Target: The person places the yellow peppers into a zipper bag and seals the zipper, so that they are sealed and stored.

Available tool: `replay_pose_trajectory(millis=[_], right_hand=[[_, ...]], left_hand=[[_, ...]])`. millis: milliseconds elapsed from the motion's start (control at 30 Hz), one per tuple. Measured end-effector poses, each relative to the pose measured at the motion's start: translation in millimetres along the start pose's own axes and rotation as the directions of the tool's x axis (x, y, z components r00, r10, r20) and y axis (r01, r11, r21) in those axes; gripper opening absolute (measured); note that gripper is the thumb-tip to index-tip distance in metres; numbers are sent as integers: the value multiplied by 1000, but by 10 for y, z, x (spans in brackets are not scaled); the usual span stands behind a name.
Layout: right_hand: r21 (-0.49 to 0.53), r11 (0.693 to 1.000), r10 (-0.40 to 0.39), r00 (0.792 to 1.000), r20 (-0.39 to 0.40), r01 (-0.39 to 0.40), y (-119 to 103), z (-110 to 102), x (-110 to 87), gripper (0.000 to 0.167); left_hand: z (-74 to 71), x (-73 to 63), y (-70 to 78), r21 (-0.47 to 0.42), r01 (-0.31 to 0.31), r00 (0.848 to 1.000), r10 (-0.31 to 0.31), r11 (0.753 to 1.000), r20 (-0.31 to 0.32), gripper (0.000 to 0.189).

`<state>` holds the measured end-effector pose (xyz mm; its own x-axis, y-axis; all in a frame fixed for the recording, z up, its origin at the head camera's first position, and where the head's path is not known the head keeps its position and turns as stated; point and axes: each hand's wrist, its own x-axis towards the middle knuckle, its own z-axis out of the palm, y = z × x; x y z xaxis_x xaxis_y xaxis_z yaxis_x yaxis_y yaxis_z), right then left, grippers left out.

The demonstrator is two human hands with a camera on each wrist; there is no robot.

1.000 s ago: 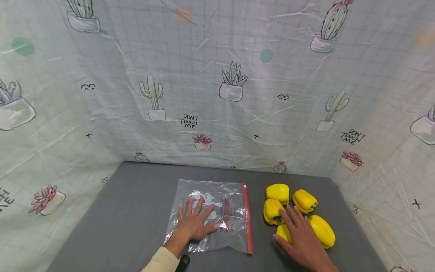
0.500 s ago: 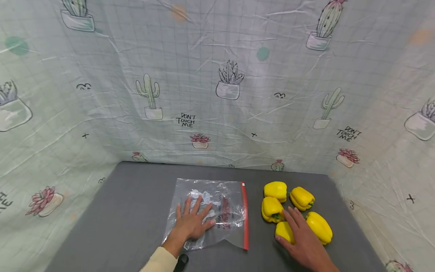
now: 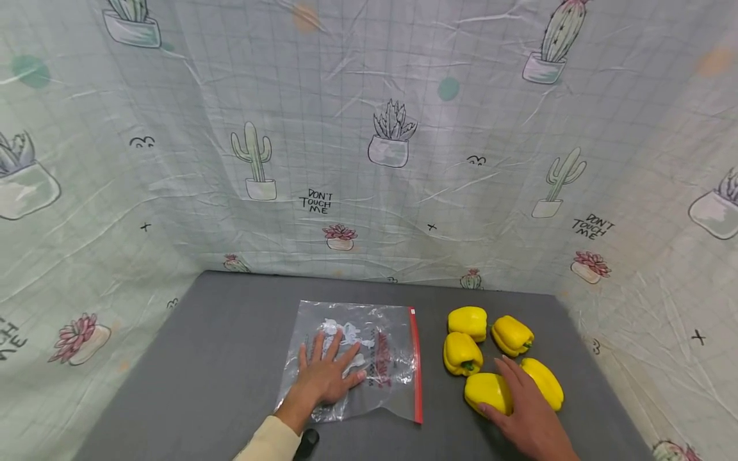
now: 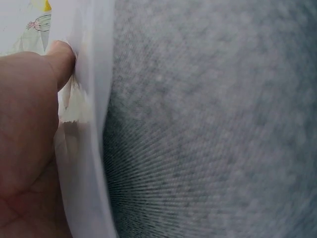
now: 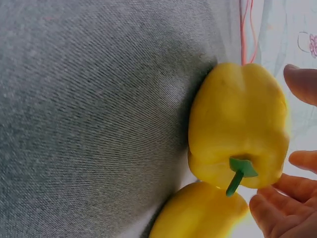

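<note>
My left hand point(image 3: 323, 382) lies flat with spread fingers on a clear zip bag point(image 3: 398, 333) with a red strip along its right edge. In the left wrist view the thumb point(image 4: 60, 59) rests against the plastic. My right hand point(image 3: 532, 413) hovers around the nearest yellow bell pepper point(image 3: 485, 392), thumb toward one side and fingers toward the other. The right wrist view shows this pepper point(image 5: 237, 119) with its green stem, a gap between it and the thumb point(image 5: 303, 85), and the other fingertips close to its stem end.
More yellow bell peppers stand around it: one at back left point(image 3: 467, 324), one at back right point(image 3: 512, 335), one at left point(image 3: 462, 353) and one partly behind my right hand point(image 3: 543, 382). A black object point(image 3: 306, 443) lies below the left wrist. A cactus-print curtain point(image 3: 346, 160) encloses the grey table point(image 3: 219, 358).
My right hand has drawn slightly right and back, uncovering more of the nearest pepper, its thumb now overlapping that pepper's near side. The left hand stays on the bag.
</note>
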<state>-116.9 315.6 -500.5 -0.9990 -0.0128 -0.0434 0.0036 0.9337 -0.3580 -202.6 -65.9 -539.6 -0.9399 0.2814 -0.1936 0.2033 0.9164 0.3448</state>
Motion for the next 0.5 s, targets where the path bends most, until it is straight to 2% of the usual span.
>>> replay_pose_trajectory(millis=[167,267,500], right_hand=[[56,997,49,994,98,-55,26,15,29,98],[79,993,75,989,131,-86,40,47,37,97],[74,995,68,995,79,-74,54,67,50,91]], left_hand=[[26,-33,-3,-4,-3,1000,3,1000,-4,65],[34,-48,-4,-12,-13,1000,13,1000,-11,61],[20,-17,-16,-38,-32,999,30,999,-45,53]])
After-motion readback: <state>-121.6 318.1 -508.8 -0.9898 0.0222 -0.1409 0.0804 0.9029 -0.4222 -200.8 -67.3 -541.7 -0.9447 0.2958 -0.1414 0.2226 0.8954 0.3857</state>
